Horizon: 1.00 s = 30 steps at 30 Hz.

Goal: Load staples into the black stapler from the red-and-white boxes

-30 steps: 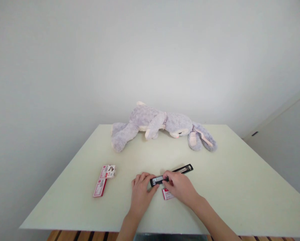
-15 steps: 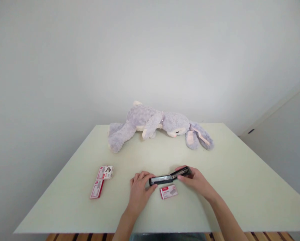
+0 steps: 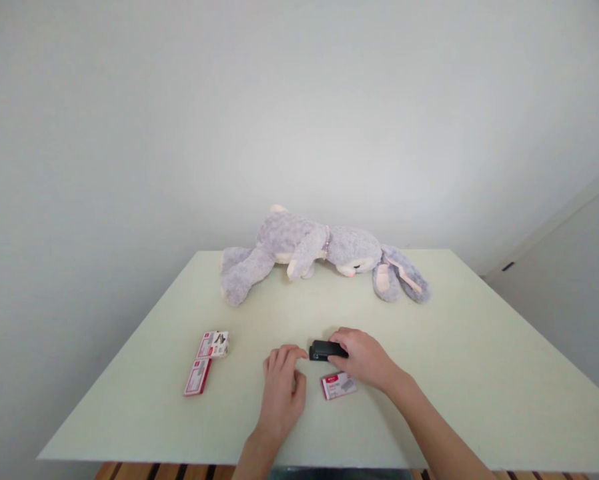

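A black stapler (image 3: 323, 350) lies on the table, folded closed, its front end pointing left. My right hand (image 3: 367, 359) grips its rear part between thumb and fingers, hiding that end. My left hand (image 3: 282, 385) rests on the table to its left, fingers partly curled and thumb apart, holding nothing. Its index fingertip comes close to the stapler's front end; whether they touch I cannot tell. Just below the stapler sits a small red-and-white staple box (image 3: 338, 386), near my right wrist.
On the left of the pale table (image 3: 144, 413) are more red-and-white boxes (image 3: 197, 377), with a white one showing a stapler picture (image 3: 220, 344). A grey plush rabbit (image 3: 292, 240) lies on its side along the back edge, before the wall.
The stapler, opened out flat before, is now folded closed, its top swung over to the left. My right hand moved left with it, and my left hand let go of the front end.
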Each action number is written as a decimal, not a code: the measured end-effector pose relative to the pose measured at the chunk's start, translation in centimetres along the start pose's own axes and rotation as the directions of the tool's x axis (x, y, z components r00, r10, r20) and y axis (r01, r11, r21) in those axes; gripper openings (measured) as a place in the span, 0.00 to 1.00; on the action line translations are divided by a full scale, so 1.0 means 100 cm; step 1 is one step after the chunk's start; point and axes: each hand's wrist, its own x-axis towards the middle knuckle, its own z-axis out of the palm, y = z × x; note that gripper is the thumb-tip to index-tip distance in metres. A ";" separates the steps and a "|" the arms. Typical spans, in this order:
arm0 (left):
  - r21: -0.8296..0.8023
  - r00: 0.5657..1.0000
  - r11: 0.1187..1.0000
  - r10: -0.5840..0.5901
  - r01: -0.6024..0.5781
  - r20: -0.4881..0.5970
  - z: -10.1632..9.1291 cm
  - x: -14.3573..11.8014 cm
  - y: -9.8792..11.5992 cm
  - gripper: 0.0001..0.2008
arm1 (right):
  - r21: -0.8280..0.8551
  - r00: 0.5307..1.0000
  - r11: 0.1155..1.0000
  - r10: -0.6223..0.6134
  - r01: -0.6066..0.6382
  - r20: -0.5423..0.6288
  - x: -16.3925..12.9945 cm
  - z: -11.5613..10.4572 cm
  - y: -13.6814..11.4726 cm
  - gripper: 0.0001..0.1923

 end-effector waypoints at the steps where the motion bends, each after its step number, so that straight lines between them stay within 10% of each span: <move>1: -0.020 0.993 0.996 0.092 -0.091 0.068 -0.001 -0.001 0.010 0.28 | -0.005 0.999 1.000 0.029 -0.029 -0.031 0.000 -0.003 0.006 0.05; 6: -0.116 0.837 0.904 0.424 -0.411 0.346 -0.008 0.010 0.041 0.41 | 0.037 0.970 0.982 0.187 -0.184 -0.152 -0.007 -0.010 0.037 0.12; 13: -0.032 0.957 0.993 0.117 -0.113 0.264 -0.025 0.013 -0.013 0.35 | 0.334 0.930 0.907 0.327 -0.258 -0.167 -0.049 0.022 0.037 0.26; 18: -0.063 0.977 0.995 0.093 -0.082 0.192 -0.008 -0.001 -0.019 0.36 | 0.670 0.945 0.710 0.324 -0.218 -0.037 -0.056 0.067 0.004 0.31; 25: -0.021 0.999 1.000 -0.011 0.010 -0.039 -0.017 -0.019 -0.037 0.28 | 0.691 0.928 0.696 0.358 -0.195 -0.099 -0.049 0.083 -0.005 0.30; 27: 0.100 0.925 0.963 -0.206 0.249 -0.321 -0.037 -0.031 -0.061 0.20 | 0.681 0.929 0.706 0.356 -0.195 -0.103 -0.050 0.083 -0.002 0.30; 30: 0.141 0.600 0.696 -0.476 0.704 -0.643 -0.072 -0.052 -0.104 0.32 | 0.670 0.932 0.717 0.346 -0.190 -0.106 -0.050 0.083 0.000 0.29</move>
